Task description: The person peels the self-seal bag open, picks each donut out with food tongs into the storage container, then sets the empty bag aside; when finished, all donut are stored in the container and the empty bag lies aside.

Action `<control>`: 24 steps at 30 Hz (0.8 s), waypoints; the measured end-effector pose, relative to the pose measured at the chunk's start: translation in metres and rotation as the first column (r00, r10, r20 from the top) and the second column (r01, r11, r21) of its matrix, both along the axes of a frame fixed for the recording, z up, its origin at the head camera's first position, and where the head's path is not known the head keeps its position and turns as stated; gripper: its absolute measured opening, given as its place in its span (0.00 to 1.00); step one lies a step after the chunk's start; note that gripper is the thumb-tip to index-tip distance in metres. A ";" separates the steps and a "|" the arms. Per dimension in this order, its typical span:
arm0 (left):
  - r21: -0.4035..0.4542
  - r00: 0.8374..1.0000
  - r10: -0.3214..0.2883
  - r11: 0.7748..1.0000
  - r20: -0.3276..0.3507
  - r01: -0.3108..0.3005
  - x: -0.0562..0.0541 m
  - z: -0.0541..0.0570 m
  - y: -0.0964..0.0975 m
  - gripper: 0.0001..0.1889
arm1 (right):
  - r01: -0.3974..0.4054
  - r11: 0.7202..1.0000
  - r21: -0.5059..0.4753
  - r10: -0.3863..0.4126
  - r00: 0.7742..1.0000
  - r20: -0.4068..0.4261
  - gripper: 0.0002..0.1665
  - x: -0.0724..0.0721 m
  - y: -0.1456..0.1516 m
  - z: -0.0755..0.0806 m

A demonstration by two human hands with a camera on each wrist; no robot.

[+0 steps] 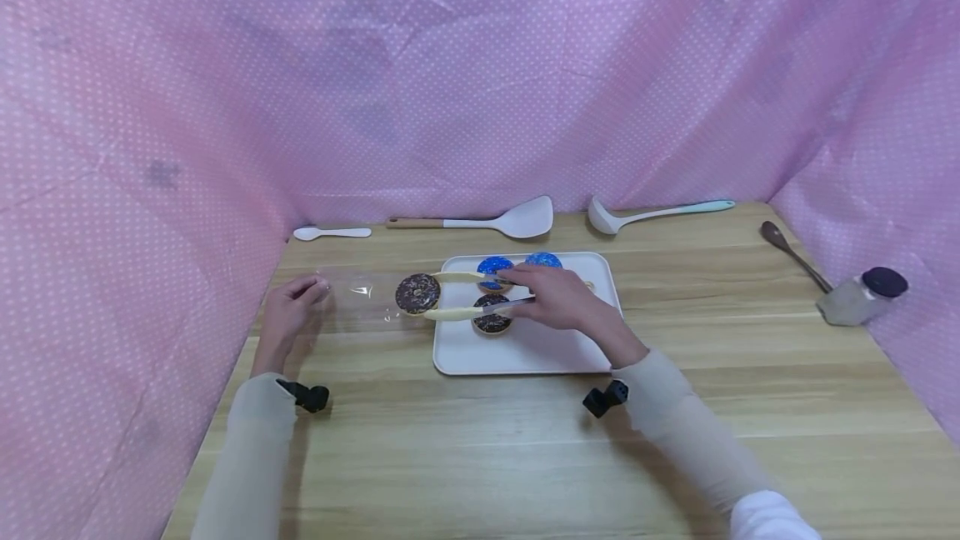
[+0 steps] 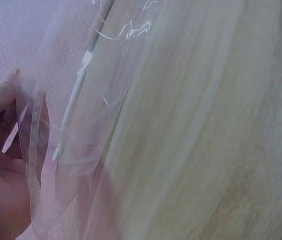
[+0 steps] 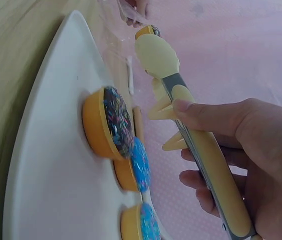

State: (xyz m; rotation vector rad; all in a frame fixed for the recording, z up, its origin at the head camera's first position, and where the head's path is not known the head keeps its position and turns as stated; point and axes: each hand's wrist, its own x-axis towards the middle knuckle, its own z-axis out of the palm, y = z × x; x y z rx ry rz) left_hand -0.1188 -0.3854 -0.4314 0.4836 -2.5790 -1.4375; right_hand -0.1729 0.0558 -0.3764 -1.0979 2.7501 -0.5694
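Note:
My left hand [image 1: 288, 315] pinches the edge of a clear plastic bag [image 1: 352, 294] near the table's left side; thumb and fingers show at its rim in the left wrist view. With my right hand [image 1: 558, 298] I grip cream-coloured tongs [image 3: 215, 175], which point left. Between the tong tips is a chocolate-iced donut [image 1: 417, 294] with sprinkles, beside the bag and just past the tray's left edge. On the white tray [image 1: 465, 361] sit another chocolate donut [image 3: 118, 122] and two blue-iced donuts [image 3: 140, 165], partly under my right hand and the tongs in the head view.
Along the back lie a small white spoon [image 1: 333, 232], a white spatula [image 1: 525, 219] with a wooden handle, and a ladle [image 1: 607, 219]. At the right are a dark spoon [image 1: 795, 255] and a black-lidded jar [image 1: 855, 302]. Pink dotted cloth [image 1: 480, 82] surrounds the table.

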 end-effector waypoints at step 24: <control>0.006 0.998 -0.038 0.999 -0.041 0.038 0.000 -0.003 -0.002 0.22 | 0.194 0.979 -0.066 -0.193 0.981 0.022 0.37 0.012 0.107 0.001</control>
